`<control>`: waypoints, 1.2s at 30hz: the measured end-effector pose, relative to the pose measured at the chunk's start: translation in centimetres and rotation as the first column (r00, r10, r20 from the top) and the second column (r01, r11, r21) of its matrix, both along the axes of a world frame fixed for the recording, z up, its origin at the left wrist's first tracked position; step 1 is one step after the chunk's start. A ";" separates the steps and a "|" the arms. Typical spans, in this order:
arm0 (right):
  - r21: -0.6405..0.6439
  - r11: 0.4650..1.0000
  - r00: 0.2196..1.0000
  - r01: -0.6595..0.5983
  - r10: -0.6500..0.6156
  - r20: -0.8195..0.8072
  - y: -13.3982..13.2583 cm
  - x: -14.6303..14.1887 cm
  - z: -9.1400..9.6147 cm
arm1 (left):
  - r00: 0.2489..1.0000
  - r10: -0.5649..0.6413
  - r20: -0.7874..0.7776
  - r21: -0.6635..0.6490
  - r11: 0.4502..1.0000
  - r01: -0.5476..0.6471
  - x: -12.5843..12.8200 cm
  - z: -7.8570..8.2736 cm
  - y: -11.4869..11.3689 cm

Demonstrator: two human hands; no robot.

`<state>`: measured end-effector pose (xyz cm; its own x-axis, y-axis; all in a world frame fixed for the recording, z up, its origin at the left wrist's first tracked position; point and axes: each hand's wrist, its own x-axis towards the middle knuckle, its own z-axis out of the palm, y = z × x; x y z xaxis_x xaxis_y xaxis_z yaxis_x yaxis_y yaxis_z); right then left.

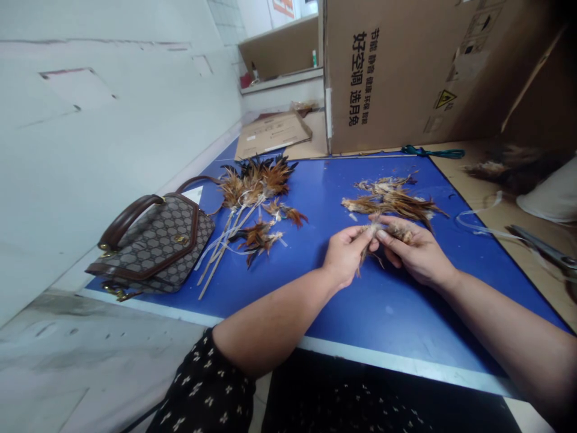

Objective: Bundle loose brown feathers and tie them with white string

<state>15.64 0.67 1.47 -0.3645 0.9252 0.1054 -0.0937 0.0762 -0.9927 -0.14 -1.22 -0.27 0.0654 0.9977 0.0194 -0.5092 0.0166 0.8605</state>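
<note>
Over the blue table top (387, 307), my left hand (346, 252) and my right hand (417, 249) meet, both pinching a small bunch of brown feathers (391, 230). A few feather tips hang below my left fingers. Just beyond my hands lies a loose pile of brown feathers (392, 201). To the left, several feather bundles tied on thin sticks (252, 198) are spread out in a fan.
A patterned handbag (155, 243) with brown handles sits at the table's left edge against the white wall. A large cardboard box (424, 66) stands at the back. Scissors (543, 249) and white cord (478, 213) lie on the brown surface at right. A teal-handled tool (433, 152) lies by the box.
</note>
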 end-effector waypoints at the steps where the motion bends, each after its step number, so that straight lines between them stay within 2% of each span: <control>1: -0.004 1.000 1.000 0.001 -0.001 0.007 -0.1 0.0 0.2 | 1.000 -0.011 -0.006 0.010 1.000 0.011 -0.1 0.0 0.0; 7: -0.033 0.996 0.996 -0.083 0.083 -0.014 -0.2 0.1 0.7 | 0.991 -0.132 -0.012 0.043 0.990 0.132 -0.5 0.4 -0.1; 11: -0.047 0.988 0.989 -0.147 0.145 -0.027 -0.3 0.2 0.6 | 0.967 -0.249 0.048 -0.004 0.968 0.250 -0.8 0.8 -0.2; 14: -0.049 0.983 0.984 -0.176 0.176 0.014 -0.2 0.2 0.5 | 0.967 -0.248 0.056 -0.030 0.968 0.249 -0.8 0.8 -0.2; 16: -0.043 0.986 0.986 -0.159 0.161 0.049 0.0 0.4 0.5 | 0.978 -0.193 0.076 -0.037 0.980 0.196 -0.8 0.7 0.0; 18: -0.026 0.996 0.993 -0.085 0.086 0.076 0.4 0.7 0.4 | 0.993 -0.067 0.095 -0.060 0.996 0.073 -0.8 0.6 0.3; 21: 0.021 0.994 0.987 0.106 -0.108 0.116 1.3 1.3 0.3 | 0.991 0.117 0.068 -0.099 0.989 -0.110 -1.0 0.5 0.7; 24: 0.151 0.946 0.937 0.286 -0.309 0.162 1.8 1.8 0.4 | 0.986 0.160 0.046 -0.121 0.981 -0.153 -1.2 0.6 0.9; 26: 0.317 0.895 0.901 0.314 -0.386 0.196 1.6 1.9 0.5 | 0.990 0.134 0.035 -0.124 0.984 -0.129 -1.2 0.6 0.8; 29: 0.543 0.814 0.893 0.205 -0.383 0.238 0.9 1.8 0.5 | 0.998 0.013 -0.064 -0.126 0.992 -0.021 -1.0 0.4 0.4; 31: 0.606 0.791 0.903 0.086 -0.319 0.288 0.6 1.6 0.3 | 0.989 -0.047 -0.143 -0.113 0.993 0.031 -0.8 0.2 0.2; 33: 0.599 0.801 0.900 -0.023 -0.244 0.360 0.5 1.6 0.0 | 0.982 -0.061 -0.176 -0.095 0.994 0.045 -0.7 0.1 0.0; 36: 0.553 0.832 0.874 -0.038 -0.241 0.422 0.7 1.6 -0.2 | 0.980 -0.041 -0.193 -0.111 0.994 0.020 -0.7 -0.1 0.2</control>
